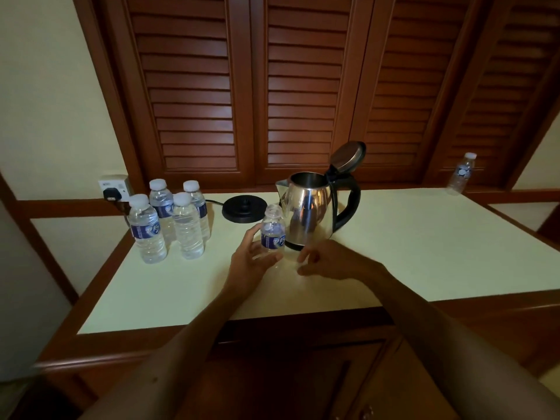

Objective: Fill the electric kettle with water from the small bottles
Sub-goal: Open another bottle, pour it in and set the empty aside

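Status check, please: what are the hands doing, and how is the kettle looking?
Left hand open beside uncapped bottle; right hand loosely curled, holding nothing visible. Kettle off base, lid up. Nothing in the way.

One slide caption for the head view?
Left hand beside an uncapped bottle, open kettle behind.

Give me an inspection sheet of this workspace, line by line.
Surface: pale countertop with wood trim.
Job's things: steel kettle, lid hinged open, standing off its black base; uncapped bottle upright beside the kettle; four capped bottles grouped at left.
Clutter: one more bottle at the far right edge.
Grippers: left hand open, fingers against the uncapped bottle; right hand loosely curled on the counter, whether it holds the cap cannot be told.
Cables: black cord from base toward wall socket.
Surroundings: louvred wooden doors behind.
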The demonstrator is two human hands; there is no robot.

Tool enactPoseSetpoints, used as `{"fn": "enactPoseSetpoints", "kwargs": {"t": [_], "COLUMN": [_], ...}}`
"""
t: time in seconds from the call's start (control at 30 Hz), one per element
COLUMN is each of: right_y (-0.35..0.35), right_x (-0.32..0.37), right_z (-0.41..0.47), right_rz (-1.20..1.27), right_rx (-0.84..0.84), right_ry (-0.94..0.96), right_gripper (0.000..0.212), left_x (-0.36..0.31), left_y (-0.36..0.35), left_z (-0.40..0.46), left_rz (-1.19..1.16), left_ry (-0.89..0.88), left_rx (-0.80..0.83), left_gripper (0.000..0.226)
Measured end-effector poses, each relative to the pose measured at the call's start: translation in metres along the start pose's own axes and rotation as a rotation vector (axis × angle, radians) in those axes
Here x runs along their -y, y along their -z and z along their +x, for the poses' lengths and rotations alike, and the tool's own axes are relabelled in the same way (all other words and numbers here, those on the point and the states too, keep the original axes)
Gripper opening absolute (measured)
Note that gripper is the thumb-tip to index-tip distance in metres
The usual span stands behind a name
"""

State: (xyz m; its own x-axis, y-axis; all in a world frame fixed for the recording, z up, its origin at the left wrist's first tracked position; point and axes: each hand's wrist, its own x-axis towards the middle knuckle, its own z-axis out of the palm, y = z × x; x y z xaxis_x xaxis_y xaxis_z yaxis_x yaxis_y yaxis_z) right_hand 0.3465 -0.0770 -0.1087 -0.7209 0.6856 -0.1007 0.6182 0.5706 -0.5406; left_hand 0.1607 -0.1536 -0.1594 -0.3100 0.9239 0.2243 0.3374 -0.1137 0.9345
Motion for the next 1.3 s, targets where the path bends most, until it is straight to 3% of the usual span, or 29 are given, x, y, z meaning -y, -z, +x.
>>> {"fn": "enactPoseSetpoints", "kwargs": {"t": [0.07,0.13,0.27,0.37,0.5,0.8,0.9,0.97,1.07,1.2,1.3], "right_y": [0.009,0.020,0.044,0.058,0.058,0.058,0.052,0.052,0.063,0.067,0.061], "right_x": [0.014,0.029,0.061,0.076,0.084,0.093,0.099,0.098,0.100,0.096,0.097], "right_z": [-0.001,-0.002,0.007,0.022,0.036,0.040,0.041,0.041,0.037,0.040,0.046], "right_rz": [0.248,0.480,0.589,0.362,-0.048,-0.352,-0.545,-0.503,-0.359,-0.448,-0.606], "right_rx": [-0.028,-0.090,-0.300,-0.366,-0.268,-0.185,-0.277,-0.288,-0.123,-0.048,-0.093], "right_ry": [0.010,0.019,0.138,0.214,0.242,0.217,0.151,0.140,0.200,0.268,0.255], "right_gripper": [0.011,0.014,0.015,0.019,0.028,0.027,0.040,0.042,0.038,0.022,0.030], "left_x": [0.002,0.005,0.009,0.010,0.013,0.018,0.015,0.012,0.011,0.011,0.010], "left_y": [0.000,0.001,0.002,0.002,0.002,0.001,0.002,0.002,0.002,0.002,0.002], "left_z": [-0.001,-0.001,-0.001,0.000,0.001,0.003,0.002,0.000,0.000,0.002,0.002], "left_rz": [-0.007,-0.011,-0.007,-0.007,-0.004,0.007,0.026,0.030,0.029,0.049,0.047], "left_ry": [-0.001,0.004,0.014,0.019,0.012,-0.024,-0.023,-0.022,-0.014,-0.016,-0.017], "left_rx": [0.006,0.006,0.019,0.020,0.012,0.017,0.021,0.034,0.049,0.053,0.046], "left_gripper": [0.075,0.077,0.082,0.085,0.085,0.077,0.076,0.076,0.077,0.075,0.075]}}
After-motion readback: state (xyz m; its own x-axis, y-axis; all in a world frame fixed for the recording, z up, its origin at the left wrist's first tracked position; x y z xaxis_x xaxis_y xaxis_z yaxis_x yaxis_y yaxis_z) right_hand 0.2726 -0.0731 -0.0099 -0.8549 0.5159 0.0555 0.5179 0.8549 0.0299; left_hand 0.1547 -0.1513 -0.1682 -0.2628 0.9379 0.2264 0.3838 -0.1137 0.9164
